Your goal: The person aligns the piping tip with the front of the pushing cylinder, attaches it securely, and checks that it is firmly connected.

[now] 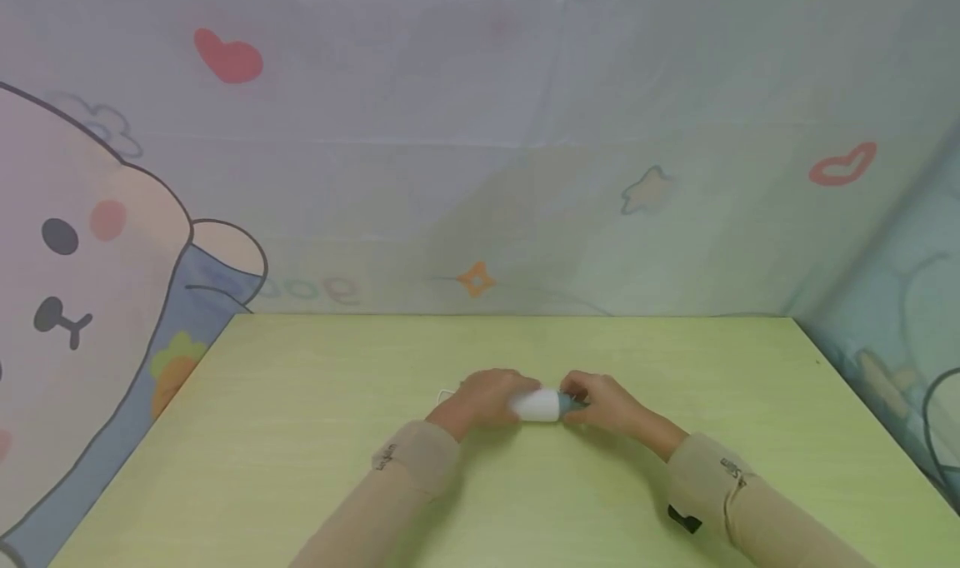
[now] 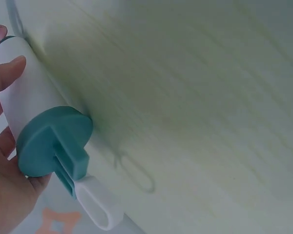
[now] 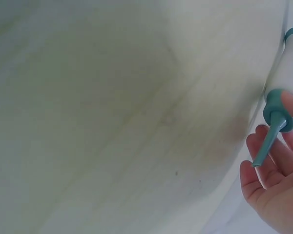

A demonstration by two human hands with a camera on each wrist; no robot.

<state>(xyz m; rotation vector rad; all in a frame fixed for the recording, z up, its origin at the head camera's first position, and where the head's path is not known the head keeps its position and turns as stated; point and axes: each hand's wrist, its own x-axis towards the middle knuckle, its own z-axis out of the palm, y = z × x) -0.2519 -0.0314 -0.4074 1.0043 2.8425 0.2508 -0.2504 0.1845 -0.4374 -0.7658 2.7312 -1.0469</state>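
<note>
A white cylindrical bottle point(image 1: 538, 406) with teal ends lies sideways between my hands over the middle of the table. My left hand point(image 1: 486, 395) grips its white body from the left. Toward the right, my right hand point(image 1: 609, 405) holds the other end, with its thumb on the teal collar point(image 3: 272, 103) and its fingers behind. From that collar sticks a thin teal nozzle point(image 3: 267, 142), above the palm side of the fingers. In the left wrist view, the opposite end has a round teal cap point(image 2: 36, 146) with a slotted bracket and a white loop point(image 2: 83, 189).
A pale yellow-green table point(image 1: 337, 360) lies beneath the hands. Behind it hangs a printed cloth backdrop point(image 1: 420, 193), and another cloth point(image 1: 885, 301) borders the right side. A dark cable point(image 1: 928, 418) curves at the far right edge.
</note>
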